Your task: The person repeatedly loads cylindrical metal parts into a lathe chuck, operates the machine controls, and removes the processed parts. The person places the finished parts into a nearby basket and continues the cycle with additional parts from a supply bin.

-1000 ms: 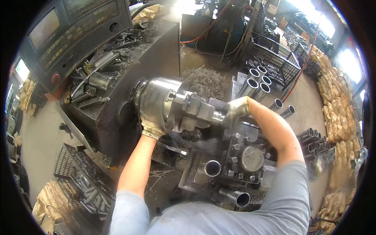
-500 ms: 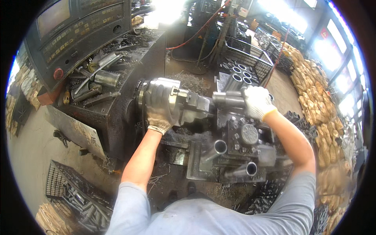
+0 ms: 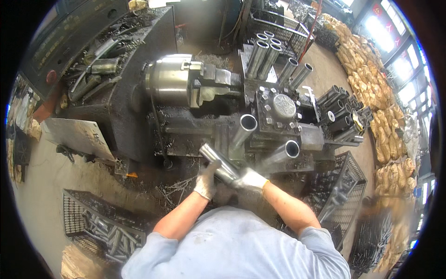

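Note:
A shiny metal tube [image 3: 215, 157] slants in front of my body, its far end pointing up to the left. My left hand [image 3: 207, 180], in a dirty dark-palmed glove, is closed around its middle from the left side. In a whiter glove, my right hand [image 3: 251, 180] grips the near right end, with the fingers partly hidden. Beyond the tube is a lathe's round chuck [image 3: 171, 83], its jaws holding no tube that I can see. One upright tube [image 3: 243, 129] stands just beyond my hands, and another tube [image 3: 284, 152] leans to the right of it.
A bolted tool post [image 3: 282, 107] stands behind the tubes. Several tubes [image 3: 260, 58] stand farther back, and more tubes [image 3: 339, 109] lie stacked at right. Mesh crates [image 3: 74, 211] [image 3: 355, 186] flank me. A metal-cluttered cabinet [image 3: 134, 60] is at far left.
My left hand has come away from the chuck and my right hand from beside the tool post. Both are now drawn in near my body on one tube. The view has tilted down.

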